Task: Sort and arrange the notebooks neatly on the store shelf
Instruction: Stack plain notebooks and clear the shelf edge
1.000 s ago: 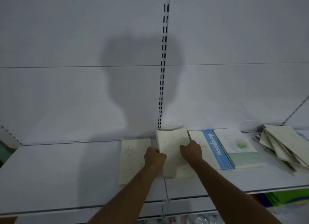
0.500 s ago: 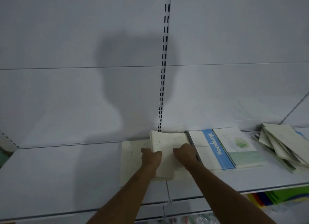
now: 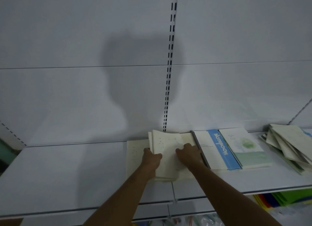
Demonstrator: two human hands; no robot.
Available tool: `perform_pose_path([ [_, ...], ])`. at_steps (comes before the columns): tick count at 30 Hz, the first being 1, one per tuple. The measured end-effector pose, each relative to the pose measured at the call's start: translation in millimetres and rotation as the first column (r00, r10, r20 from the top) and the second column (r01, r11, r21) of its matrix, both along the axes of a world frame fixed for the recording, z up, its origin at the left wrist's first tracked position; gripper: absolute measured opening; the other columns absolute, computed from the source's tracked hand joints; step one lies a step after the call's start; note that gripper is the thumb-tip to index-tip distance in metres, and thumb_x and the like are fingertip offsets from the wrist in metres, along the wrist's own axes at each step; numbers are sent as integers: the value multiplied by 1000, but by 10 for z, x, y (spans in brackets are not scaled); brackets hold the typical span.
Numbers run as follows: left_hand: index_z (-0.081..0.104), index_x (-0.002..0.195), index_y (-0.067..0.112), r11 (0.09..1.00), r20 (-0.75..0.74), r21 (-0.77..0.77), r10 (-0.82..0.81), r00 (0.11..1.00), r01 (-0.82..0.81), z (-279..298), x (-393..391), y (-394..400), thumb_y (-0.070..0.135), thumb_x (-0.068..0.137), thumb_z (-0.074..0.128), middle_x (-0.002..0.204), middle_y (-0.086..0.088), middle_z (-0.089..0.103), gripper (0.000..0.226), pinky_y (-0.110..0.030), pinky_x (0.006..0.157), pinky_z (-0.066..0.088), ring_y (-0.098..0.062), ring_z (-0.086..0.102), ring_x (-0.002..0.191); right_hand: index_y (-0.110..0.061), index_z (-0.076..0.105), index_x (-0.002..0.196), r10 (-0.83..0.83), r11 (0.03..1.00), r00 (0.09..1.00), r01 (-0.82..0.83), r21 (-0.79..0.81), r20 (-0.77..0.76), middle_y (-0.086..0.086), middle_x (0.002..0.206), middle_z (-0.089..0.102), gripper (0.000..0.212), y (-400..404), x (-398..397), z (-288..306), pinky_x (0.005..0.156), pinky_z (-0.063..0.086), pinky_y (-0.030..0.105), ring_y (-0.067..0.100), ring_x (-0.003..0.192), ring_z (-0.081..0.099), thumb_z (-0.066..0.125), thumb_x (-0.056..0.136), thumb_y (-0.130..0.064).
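On shelf (image 3: 67, 166): L grip (image 3: 152, 158) & R grip (image 3: 189, 154) both clutch cream notebook stack (image 3: 167, 151).

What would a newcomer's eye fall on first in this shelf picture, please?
Probably the two hands at centre: the left hand grips a cream notebook stack and the right hand rests on it. Next, the blue-banded notebook beside it, and an untidy pile at far right.

We look from our one head-worn camera forward and slightly down, close over our outstretched forearms, onto the white shelf (image 3: 67, 171) and its back panel (image 3: 84, 40).
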State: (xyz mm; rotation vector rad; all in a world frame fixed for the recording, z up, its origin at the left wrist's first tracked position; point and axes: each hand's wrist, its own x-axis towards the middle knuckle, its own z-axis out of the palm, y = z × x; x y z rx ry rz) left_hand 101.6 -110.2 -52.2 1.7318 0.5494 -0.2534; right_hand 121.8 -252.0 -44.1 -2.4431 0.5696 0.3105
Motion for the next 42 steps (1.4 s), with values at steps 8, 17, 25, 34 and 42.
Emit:
perform_pose_path([
  [8, 44, 124, 2, 1000, 13, 24, 12, 1000, -13, 23, -91, 133, 13, 88, 54, 103, -12, 56, 39, -24, 53, 41, -19, 54, 76, -4, 54, 119, -104, 979, 994, 105, 175, -16, 14, 122, 53, 50, 251, -15, 6, 98, 45, 42, 30, 111, 51, 58, 84, -39],
  [17, 48, 114, 8, 969, 28, -139, 211, 977, -205, 88, -183, 597, 13, 83, 56, 107, -19, 59, 32, -46, 82, 52, -35, 60, 94, -10, 53, 120, -29, 945, 997, 6, 326, 67, 13, 120, 52, 53, 616, 51, 151, 94, 48, 42, 32, 109, 53, 58, 77, -41],
  [25, 55, 115, 7, 938, 54, -221, 284, 957, -266, 50, -281, 1180, 7, 84, 50, 106, -18, 64, 31, -40, 74, 52, -32, 61, 87, -23, 51, 118, 69, 816, 995, -101, 570, 77, 1, 108, 65, 51, 1090, -35, 83, 88, 54, 44, 22, 93, 64, 64, 71, -39],
  [34, 52, 127, 9, 992, 133, 9, 120, 984, -122, -90, -191, 1134, 9, 84, 60, 112, -11, 63, 44, -34, 77, 53, -26, 62, 95, -11, 61, 103, 26, 916, 989, -81, 394, 144, 4, 95, 62, 22, 1038, -51, 85, 72, 45, 25, 17, 82, 55, 61, 81, -7],
  [42, 46, 129, 2, 927, 130, 376, -46, 990, -7, -272, -112, 1048, 17, 85, 60, 119, -19, 54, 49, -42, 91, 51, -32, 55, 109, -8, 64, 93, 10, 929, 991, -59, 365, 136, 2, 87, 69, 28, 1108, -58, -194, 67, 59, 29, 17, 77, 67, 63, 66, -14],
])
